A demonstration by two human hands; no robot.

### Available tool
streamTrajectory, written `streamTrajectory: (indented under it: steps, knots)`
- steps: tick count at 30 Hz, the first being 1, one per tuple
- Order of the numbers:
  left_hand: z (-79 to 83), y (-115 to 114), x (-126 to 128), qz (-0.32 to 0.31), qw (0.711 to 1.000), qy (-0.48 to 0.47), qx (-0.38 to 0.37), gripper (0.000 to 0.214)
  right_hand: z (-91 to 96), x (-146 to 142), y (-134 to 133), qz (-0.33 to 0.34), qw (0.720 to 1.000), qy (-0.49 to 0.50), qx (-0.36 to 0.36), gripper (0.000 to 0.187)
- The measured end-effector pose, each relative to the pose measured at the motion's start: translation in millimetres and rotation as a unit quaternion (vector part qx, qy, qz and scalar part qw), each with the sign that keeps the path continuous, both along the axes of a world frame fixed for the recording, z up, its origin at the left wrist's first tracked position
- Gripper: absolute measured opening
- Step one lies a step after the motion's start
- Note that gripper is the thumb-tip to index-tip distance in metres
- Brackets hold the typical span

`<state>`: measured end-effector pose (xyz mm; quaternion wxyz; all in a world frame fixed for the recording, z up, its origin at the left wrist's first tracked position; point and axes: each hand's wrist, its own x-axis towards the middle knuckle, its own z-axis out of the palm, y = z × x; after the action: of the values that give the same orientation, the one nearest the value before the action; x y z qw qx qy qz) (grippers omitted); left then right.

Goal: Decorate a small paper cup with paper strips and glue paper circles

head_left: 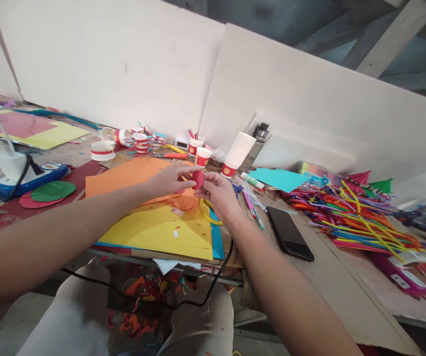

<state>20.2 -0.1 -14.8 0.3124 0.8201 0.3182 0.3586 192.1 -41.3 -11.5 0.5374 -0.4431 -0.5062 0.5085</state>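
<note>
Between my two hands is a small round piece of red paper (198, 180), held upright above the craft sheets. My left hand (172, 180) pinches its left edge with thumb and fingers. On the other side, my right hand (216, 190) grips the right edge. Below them lie an orange sheet (124, 173) and a yellow sheet (157, 232) with small paper scraps on top. A yellow-handled tool (207, 213), partly hidden, rests just under my right hand.
At the back stand stacked paper cups (238, 153) and a small cup (202, 157). A black phone (290, 233) and many pipe cleaners (361, 212) lie to the right. Leftward are a blue power strip (31, 183) and a green paper circle (53, 191). A black cable (220, 272) hangs across the front edge.
</note>
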Motion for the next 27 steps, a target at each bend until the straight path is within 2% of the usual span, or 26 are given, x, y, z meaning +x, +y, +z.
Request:
streamTrajectory:
  steps: [4,8,13,17,21,24,27]
  knots:
    - [-0.1,1,-2,-0.01,0.999,0.028,0.039,0.064,-1.7,1,2,-0.03,0.999,-0.013,0.001,0.016]
    - [0.8,-1,-1,0.017,0.993,0.076,0.088,0.058,-0.7,0,2,-0.044,0.998,-0.041,0.004,0.022]
    - [-2.5,1,0,0.034,0.985,0.069,0.152,0.054,5.0,0,-1,-0.015,0.997,0.017,-0.07,0.016]
    - [-4.5,3,0,0.036,0.985,0.083,0.149,0.058,6.0,1,0,0.002,0.993,0.051,-0.106,0.017]
    - [-2.4,1,0,0.047,0.985,0.093,0.141,0.053,0.6,1,2,-0.022,0.998,0.005,-0.055,0.014]
    - [-1.3,-1,-1,0.051,0.979,0.097,0.172,0.05,-4.3,1,4,-0.02,0.999,-0.031,-0.018,0.014]
    - [-2.1,-2,-1,0.05,0.97,0.096,0.219,0.048,-8.3,2,6,-0.032,0.998,-0.055,-0.013,0.013]
